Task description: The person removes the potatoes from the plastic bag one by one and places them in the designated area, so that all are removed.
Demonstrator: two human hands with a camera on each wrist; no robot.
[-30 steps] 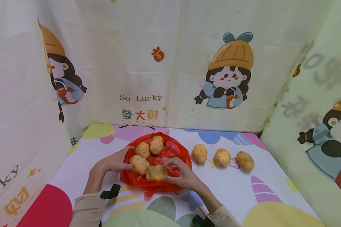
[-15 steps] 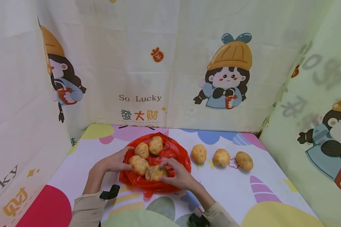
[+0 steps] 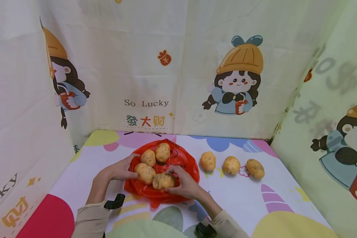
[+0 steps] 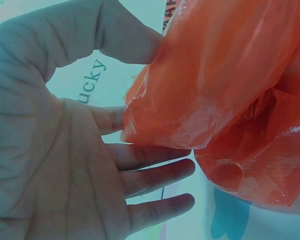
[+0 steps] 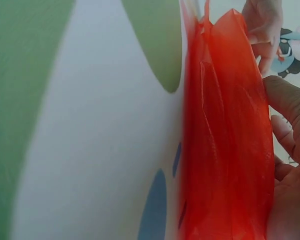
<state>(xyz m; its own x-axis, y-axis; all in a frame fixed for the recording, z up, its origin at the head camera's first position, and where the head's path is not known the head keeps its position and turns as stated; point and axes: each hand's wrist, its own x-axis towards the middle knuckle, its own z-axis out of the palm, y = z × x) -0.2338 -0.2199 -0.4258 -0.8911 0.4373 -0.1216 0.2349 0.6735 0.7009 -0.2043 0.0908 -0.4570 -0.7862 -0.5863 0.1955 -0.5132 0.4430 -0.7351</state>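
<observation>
head view: we see a red plastic bag [image 3: 185, 155] lying open on a printed tabletop [image 3: 285, 185], with four potatoes inside it. we locate the front potato [image 3: 162, 181] at the near side of the bag, the large potato [image 3: 145, 173] just to its left, the small potato [image 3: 148, 158] behind that, and the rear potato [image 3: 162, 152] farthest from us.

right hand [image 3: 184, 183]: holding. we find its thumb and bent fingers on either side of the right end of the front potato.

left hand [image 3: 119, 169]: wide. we see thumb and index finger set well apart at the left rim of the bag, the thumb tip beside the large potato; we cannot tell whether it touches that potato. in the left wrist view we note the other three fingers nearly straight and spread, and the bag hiding the tips of thumb and index finger.

right wrist view: we see the outer wall of the bag, with the right thumb [image 5: 288, 97] at its rim; the potatoes are hidden here.

to the right of the bag, we count three more potatoes in a row, each apart from the next: the nearest to the bag [image 3: 208, 161], the middle one [image 3: 231, 165] and the outermost [image 3: 255, 168]. behind the tabletop we see a pale backdrop [image 3: 145, 66] bearing cartoon figures and the words "so lucky".
</observation>
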